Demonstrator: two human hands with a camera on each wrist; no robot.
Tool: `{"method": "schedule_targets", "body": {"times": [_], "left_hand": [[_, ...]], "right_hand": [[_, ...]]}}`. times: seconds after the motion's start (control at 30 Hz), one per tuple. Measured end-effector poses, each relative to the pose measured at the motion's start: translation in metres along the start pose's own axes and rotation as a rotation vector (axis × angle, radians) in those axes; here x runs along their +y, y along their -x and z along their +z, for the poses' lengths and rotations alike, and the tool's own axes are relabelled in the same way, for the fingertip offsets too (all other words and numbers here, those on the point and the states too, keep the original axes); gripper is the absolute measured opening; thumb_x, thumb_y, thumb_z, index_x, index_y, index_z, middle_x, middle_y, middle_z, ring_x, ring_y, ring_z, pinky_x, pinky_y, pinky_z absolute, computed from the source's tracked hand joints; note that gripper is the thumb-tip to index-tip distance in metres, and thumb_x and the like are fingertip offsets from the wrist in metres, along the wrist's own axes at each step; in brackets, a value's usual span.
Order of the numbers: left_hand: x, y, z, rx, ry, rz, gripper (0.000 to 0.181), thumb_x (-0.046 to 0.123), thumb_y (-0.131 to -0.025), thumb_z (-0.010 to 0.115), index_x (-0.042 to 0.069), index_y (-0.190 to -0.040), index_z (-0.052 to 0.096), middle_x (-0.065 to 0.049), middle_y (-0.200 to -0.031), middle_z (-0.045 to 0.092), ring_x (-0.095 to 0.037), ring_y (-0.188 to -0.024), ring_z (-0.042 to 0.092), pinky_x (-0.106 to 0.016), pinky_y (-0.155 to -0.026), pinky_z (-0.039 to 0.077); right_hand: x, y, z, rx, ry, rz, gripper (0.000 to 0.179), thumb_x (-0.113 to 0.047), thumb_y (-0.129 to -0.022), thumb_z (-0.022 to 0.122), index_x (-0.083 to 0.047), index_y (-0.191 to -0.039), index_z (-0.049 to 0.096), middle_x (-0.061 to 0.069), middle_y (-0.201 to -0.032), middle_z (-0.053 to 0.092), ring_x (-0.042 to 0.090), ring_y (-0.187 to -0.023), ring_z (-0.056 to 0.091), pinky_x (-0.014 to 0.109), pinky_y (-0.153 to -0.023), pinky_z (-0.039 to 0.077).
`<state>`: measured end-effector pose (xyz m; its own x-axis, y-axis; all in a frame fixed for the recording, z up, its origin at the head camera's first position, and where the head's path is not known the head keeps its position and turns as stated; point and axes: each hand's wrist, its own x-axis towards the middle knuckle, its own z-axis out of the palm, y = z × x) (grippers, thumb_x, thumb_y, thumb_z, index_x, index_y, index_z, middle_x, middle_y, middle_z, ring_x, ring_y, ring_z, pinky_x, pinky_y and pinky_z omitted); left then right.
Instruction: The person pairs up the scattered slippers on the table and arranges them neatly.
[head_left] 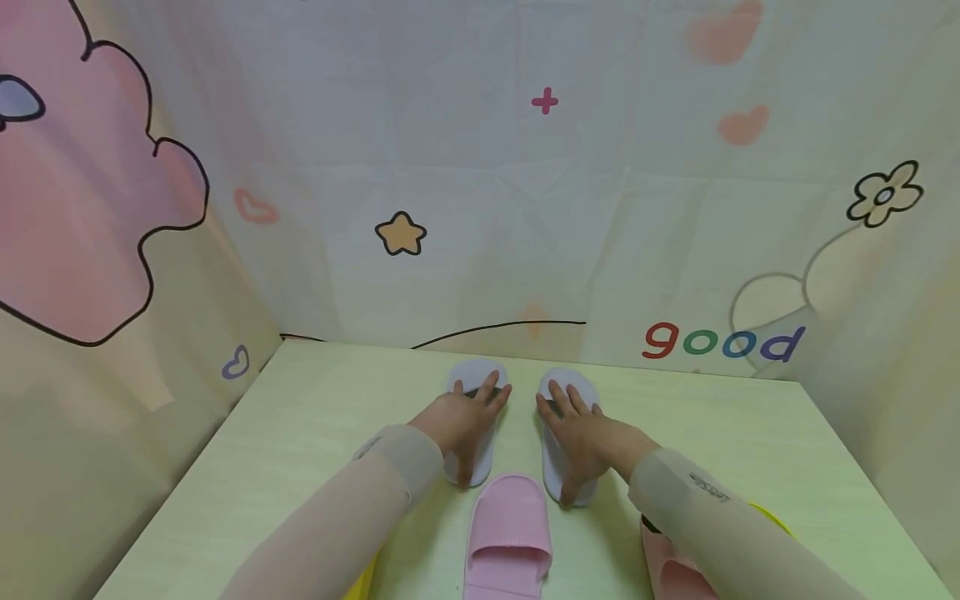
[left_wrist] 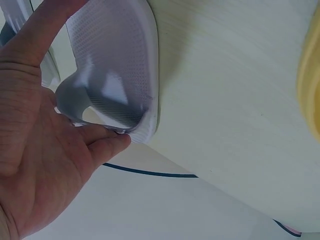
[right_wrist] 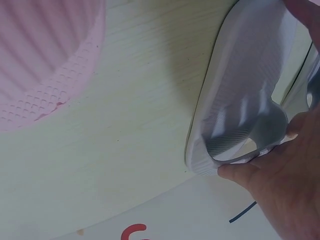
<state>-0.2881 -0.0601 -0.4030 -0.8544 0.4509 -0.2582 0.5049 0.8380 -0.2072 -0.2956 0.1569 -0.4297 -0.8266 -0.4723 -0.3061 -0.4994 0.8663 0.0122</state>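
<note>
Resting unclenched, our left hand (head_left: pixel 463 423) and right hand (head_left: pixel 585 437) each touch one of two white slippers (left_wrist: pixel 120 42); nearer us than the hands lie two pink slippers (head_left: pixel 513 517), one between our two sleeves (head_left: pixel 337 508), one partly hidden by the right.

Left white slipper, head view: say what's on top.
The left hand reaches across the slipper, fingers at its strap. The toe end shows; the hand hides part of strap and sole.

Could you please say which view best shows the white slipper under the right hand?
The right wrist view: it shows the white slipper and grey strap closely. In the head view the right hand partly covers it; the left wrist view catches only part.
</note>
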Motion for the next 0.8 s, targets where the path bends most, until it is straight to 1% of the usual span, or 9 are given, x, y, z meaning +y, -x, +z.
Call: {"method": "schedule_targets", "body": {"times": [0.13,0.47,0.8], "left_hand": [[-0.001,-0.001,-0.001,-0.006,0.027,-0.002,0.141,0.052,-0.050,0.093,0.023,-0.157,0.006,-0.006,-0.165,0.002,-0.049,-0.137,0.036,-0.040,-0.081,0.058],[-0.003,-0.008,0.001,-0.001,0.042,-0.002,0.141,0.053,-0.048,0.093,0.025,-0.157,0.007,-0.004,-0.165,0.003,-0.048,-0.138,0.034,-0.040,-0.081,0.058],[-0.003,-0.014,0.003,-0.036,0.058,-0.019,0.142,0.052,-0.049,0.093,0.027,-0.157,0.004,-0.002,-0.165,-0.002,-0.049,-0.140,0.030,-0.042,-0.082,0.058]], "right_hand": [[0.003,-0.006,0.002,0.000,0.001,0.005,0.145,-0.062,-0.049,0.088,-0.012,-0.157,0.006,0.015,-0.163,-0.008,0.041,-0.149,0.001,0.060,-0.114,0.025],[0.004,-0.012,0.000,0.014,0.013,0.010,0.145,-0.061,-0.048,0.090,-0.012,-0.156,0.008,0.017,-0.163,-0.006,0.042,-0.149,0.003,0.061,-0.113,0.026],[0.007,-0.019,-0.001,0.011,-0.013,0.016,0.145,-0.058,-0.048,0.091,-0.012,-0.157,0.007,0.017,-0.163,-0.006,0.042,-0.149,0.001,0.062,-0.114,0.023]]}}
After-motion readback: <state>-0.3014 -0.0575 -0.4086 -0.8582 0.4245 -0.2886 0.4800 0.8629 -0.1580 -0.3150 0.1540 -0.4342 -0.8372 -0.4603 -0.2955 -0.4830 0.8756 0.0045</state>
